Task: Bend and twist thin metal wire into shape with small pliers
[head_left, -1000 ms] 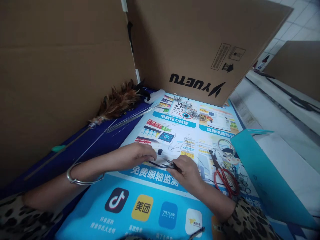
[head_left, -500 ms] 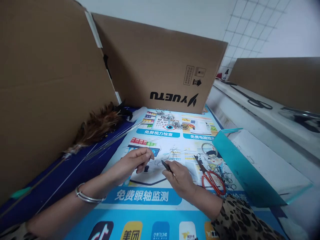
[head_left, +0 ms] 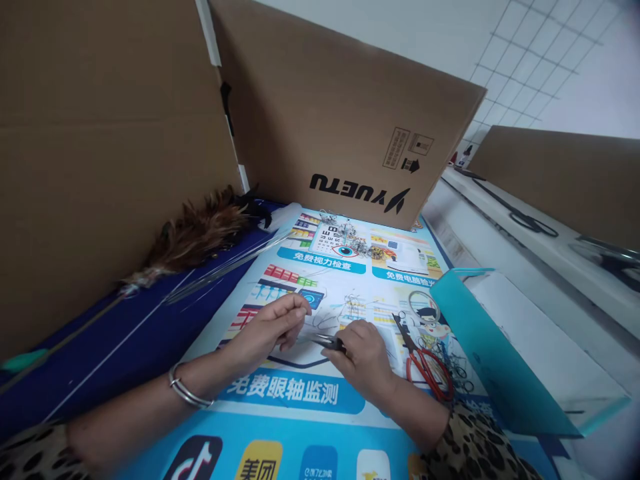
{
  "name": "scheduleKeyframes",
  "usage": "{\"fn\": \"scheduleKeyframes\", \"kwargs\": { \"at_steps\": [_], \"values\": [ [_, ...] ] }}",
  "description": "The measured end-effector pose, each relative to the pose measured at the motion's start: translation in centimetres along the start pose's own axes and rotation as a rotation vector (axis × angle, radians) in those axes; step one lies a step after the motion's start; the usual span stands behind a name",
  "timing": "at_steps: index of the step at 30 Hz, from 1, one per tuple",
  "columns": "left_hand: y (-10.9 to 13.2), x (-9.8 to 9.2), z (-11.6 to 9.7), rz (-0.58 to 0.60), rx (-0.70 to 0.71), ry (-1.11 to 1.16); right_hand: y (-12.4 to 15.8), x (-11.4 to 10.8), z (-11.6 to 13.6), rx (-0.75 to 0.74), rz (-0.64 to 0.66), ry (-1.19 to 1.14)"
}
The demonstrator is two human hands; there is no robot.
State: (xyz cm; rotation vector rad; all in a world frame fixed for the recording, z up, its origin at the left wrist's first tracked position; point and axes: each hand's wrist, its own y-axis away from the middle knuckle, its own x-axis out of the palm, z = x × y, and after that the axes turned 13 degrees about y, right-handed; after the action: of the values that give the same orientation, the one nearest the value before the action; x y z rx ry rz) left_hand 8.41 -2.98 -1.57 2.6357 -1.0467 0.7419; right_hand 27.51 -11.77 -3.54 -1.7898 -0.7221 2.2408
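Note:
Above the printed mat, my right hand (head_left: 363,357) is closed around dark-handled pliers (head_left: 327,341), whose metal jaws point left. My left hand (head_left: 280,321), a silver bangle on its wrist, is closed in a pinch close to the jaw tips. A thin wire, hard to see, appears to be between its fingertips. Fine wire bits (head_left: 353,305) lie on the mat just beyond my hands. To the right of my right hand are orange-handled scissors (head_left: 431,367), partly over a heap of small bent wire pieces (head_left: 457,370).
A wire coil (head_left: 424,307) lies behind the scissors. At right stands a teal-sided open box (head_left: 505,360). Tangled wire clumps (head_left: 353,235) sit at the back, before tall cardboard panels (head_left: 325,100). Along the left are long straight wires (head_left: 225,270) and a feather duster (head_left: 193,233).
The pliers have turned so their metal jaws show and reach toward my left fingertips. Both hands stay close together. The whole view has shifted and tilted slightly.

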Motion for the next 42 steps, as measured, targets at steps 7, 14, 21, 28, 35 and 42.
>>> {"fn": "scheduleKeyframes", "kwargs": {
  "at_steps": [7, 14, 21, 28, 35, 42],
  "values": [
    [0.0, -0.1, 0.1, 0.027, -0.086, -0.059, -0.1, -0.2, -0.1, -0.025, 0.005, 0.147],
    [-0.2, -0.3, 0.1, 0.051, -0.157, -0.118, -0.2, -0.3, -0.1, -0.081, -0.005, 0.174],
    [0.2, 0.7, -0.1, -0.011, -0.24, -0.035, -0.4, -0.2, -0.4, -0.129, -0.076, 0.218],
    [1.4, 2.6, 0.2, -0.253, -0.289, 0.408, -0.4, -0.3, -0.9, -0.095, -0.088, 0.318],
    [2.1, 3.3, 0.6, -0.307, -0.286, 0.364, -0.4, -0.6, -1.1, -0.159, -0.095, 0.451],
    [1.7, 2.6, 0.9, -0.344, -0.302, 0.327, -0.6, -0.9, -1.2, -0.257, -0.081, 0.518]
  ]
}}
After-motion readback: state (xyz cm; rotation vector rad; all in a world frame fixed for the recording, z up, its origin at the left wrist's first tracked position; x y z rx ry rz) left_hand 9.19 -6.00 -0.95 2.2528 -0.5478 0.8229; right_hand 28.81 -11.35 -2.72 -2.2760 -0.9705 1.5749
